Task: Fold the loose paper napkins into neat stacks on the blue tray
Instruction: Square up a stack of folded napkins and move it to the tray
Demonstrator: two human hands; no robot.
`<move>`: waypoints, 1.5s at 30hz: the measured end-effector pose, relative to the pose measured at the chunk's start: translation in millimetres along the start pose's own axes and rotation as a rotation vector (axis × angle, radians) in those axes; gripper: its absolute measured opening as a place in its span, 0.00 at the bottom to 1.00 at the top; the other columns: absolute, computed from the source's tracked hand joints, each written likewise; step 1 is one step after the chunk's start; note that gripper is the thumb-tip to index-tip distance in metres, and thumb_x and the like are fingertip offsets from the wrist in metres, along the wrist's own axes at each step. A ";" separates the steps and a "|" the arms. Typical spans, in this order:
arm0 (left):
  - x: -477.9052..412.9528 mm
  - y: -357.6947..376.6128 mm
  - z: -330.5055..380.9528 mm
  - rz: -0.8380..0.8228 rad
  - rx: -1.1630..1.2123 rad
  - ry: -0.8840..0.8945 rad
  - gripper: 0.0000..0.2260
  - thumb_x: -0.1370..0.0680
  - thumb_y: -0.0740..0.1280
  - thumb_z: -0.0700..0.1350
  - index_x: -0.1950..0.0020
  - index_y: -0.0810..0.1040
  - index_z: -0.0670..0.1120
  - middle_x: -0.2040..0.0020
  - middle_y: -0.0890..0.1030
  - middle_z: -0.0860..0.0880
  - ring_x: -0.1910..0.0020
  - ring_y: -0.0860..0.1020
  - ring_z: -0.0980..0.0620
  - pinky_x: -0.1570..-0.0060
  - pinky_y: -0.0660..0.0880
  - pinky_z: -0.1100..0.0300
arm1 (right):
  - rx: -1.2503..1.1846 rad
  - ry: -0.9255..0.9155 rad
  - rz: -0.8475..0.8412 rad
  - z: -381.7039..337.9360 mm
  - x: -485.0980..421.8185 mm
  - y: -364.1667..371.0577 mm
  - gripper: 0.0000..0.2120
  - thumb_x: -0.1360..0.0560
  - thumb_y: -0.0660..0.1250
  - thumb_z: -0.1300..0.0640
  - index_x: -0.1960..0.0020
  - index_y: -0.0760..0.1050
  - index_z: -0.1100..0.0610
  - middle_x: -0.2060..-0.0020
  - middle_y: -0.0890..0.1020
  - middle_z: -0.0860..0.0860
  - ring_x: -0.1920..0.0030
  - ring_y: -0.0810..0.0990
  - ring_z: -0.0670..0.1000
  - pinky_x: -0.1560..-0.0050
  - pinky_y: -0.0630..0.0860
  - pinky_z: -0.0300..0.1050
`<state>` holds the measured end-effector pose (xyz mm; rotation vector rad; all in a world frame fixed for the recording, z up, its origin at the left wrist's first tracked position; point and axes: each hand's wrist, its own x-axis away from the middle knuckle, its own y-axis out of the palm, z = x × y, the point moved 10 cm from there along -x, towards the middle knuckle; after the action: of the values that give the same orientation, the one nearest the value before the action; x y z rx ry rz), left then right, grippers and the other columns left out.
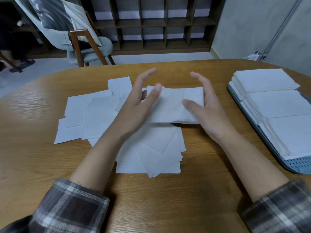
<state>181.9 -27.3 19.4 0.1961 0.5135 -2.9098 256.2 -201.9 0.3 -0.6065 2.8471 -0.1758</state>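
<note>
The folded napkin (175, 106) is in the middle of the view, held a little above the desk (168, 202) between the 2 hands, and it is a long white band lying from left to right. The left hand (139, 106) pinches its left end: the thumb lies on top of the corner, 1 finger shows under it, and the other fingers point up and away, nearly straight. The right hand (208, 111) holds the right end, with the thumb laid flat on the top side and the paper edge against the palm; its fingers are also nearly straight and spread upward.

Under and beside the hands, loose napkins (151, 153) lie flat on the desk in an untidy heap, overlapping at different angles, and more of them spread to the left.

At the right edge of the desk is the blue tray (297, 163). It carries 3 stacks of folded napkins (282, 105) in a row, each touching the next.

Both forearms come out of plaid sleeves (70, 207). Behind the desk stand a wooden chair (79, 46) and a dark shelf (159, 24).
</note>
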 end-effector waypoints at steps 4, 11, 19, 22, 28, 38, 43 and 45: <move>2.1 -6.7 6.5 0.039 -0.115 0.099 0.21 0.15 0.68 0.43 0.25 0.69 0.59 0.38 0.70 0.82 0.43 0.71 0.79 0.47 0.70 0.78 | -0.241 0.000 -0.128 -6.5 0.7 7.3 0.35 0.21 0.72 0.64 0.22 0.65 0.37 0.31 0.78 0.41 0.33 0.81 0.53 0.36 0.81 0.53; 1.7 -13.3 7.3 0.110 -0.207 0.121 0.23 0.16 0.69 0.44 0.24 0.67 0.58 0.44 0.70 0.84 0.47 0.73 0.77 0.47 0.76 0.70 | -0.162 -0.016 -0.204 -6.1 3.3 11.6 0.14 0.20 0.71 0.63 0.37 0.85 0.51 0.37 0.86 0.47 0.33 0.81 0.47 0.33 0.75 0.45; -2.2 -1.0 -14.8 -0.080 -0.512 0.066 0.16 0.22 0.74 0.44 0.38 0.75 0.54 0.45 0.80 0.57 0.46 0.80 0.56 0.52 0.74 0.67 | 0.049 0.031 0.163 8.4 -3.6 -30.1 0.16 0.21 0.70 0.65 0.39 0.86 0.49 0.42 0.86 0.37 0.36 0.79 0.35 0.32 0.72 0.34; 3.3 11.1 -25.3 -0.278 -0.599 0.018 0.11 0.26 0.79 0.53 0.47 0.82 0.57 0.46 0.82 0.59 0.43 0.79 0.59 0.44 0.75 0.65 | 0.038 0.043 0.214 9.9 -2.8 -35.8 0.16 0.21 0.69 0.66 0.39 0.86 0.50 0.44 0.86 0.35 0.38 0.79 0.33 0.35 0.72 0.30; 4.5 16.1 -26.0 -0.339 -0.600 -0.036 0.12 0.28 0.81 0.54 0.47 0.86 0.57 0.47 0.84 0.61 0.44 0.79 0.60 0.38 0.77 0.57 | 0.046 0.042 0.203 11.3 -4.3 -33.4 0.16 0.21 0.69 0.65 0.40 0.87 0.49 0.42 0.86 0.37 0.37 0.79 0.34 0.35 0.73 0.30; 1.0 32.9 -16.6 -0.148 -0.483 0.093 0.11 0.25 0.78 0.55 0.47 0.83 0.53 0.51 0.82 0.57 0.49 0.78 0.60 0.51 0.73 0.68 | 0.074 0.030 0.210 9.5 -4.3 -35.3 0.17 0.21 0.68 0.65 0.40 0.86 0.49 0.42 0.86 0.37 0.38 0.78 0.31 0.42 0.71 0.22; 6.4 36.5 2.6 -0.147 -0.615 0.299 0.13 0.27 0.81 0.53 0.46 0.83 0.56 0.43 0.74 0.57 0.43 0.73 0.55 0.39 0.71 0.56 | 0.079 0.030 0.268 10.1 -3.7 -40.7 0.17 0.21 0.68 0.65 0.40 0.86 0.49 0.44 0.85 0.34 0.40 0.77 0.28 0.44 0.68 0.19; 9.6 40.8 5.4 -0.235 -0.640 0.284 0.14 0.30 0.81 0.59 0.49 0.84 0.57 0.48 0.76 0.58 0.46 0.74 0.57 0.40 0.73 0.49 | 0.083 0.019 0.292 8.1 -2.8 -44.1 0.17 0.21 0.68 0.65 0.40 0.86 0.48 0.45 0.84 0.32 0.41 0.76 0.25 0.44 0.68 0.18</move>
<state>180.1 -68.4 9.6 0.4795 1.5624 -2.7577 277.8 -241.3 0.2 -0.1701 2.8866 -0.2482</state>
